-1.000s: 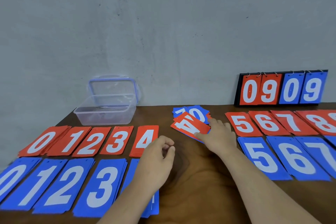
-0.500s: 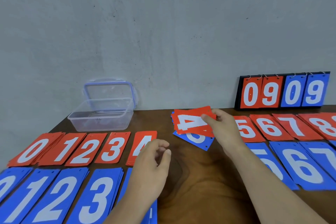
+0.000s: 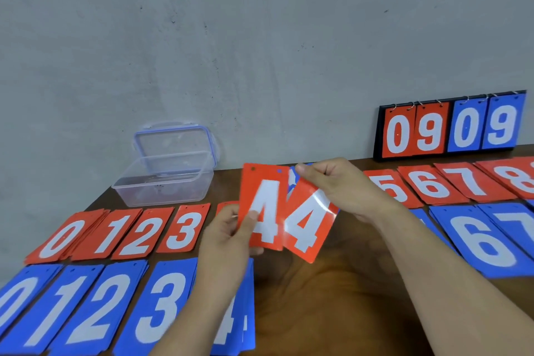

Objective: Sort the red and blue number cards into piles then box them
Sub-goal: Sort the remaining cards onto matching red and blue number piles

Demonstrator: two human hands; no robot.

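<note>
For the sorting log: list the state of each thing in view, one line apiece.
Left hand: pinches the first red 4 card, held up.
Right hand: pinches the second red 4 card, held up, tilted.
Box: open, lid propped behind it.
Scoreboard: upright, showing 09 09.
Red piles: flat, face up.
Blue piles: flat, face up.

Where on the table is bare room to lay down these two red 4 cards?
The widest bare wood lies in the near middle, between the blue 4 pile and the blue 6 pile. A narrow strip is free right of the clear box. Left rows and right rows are crowded, pile against pile.
</note>
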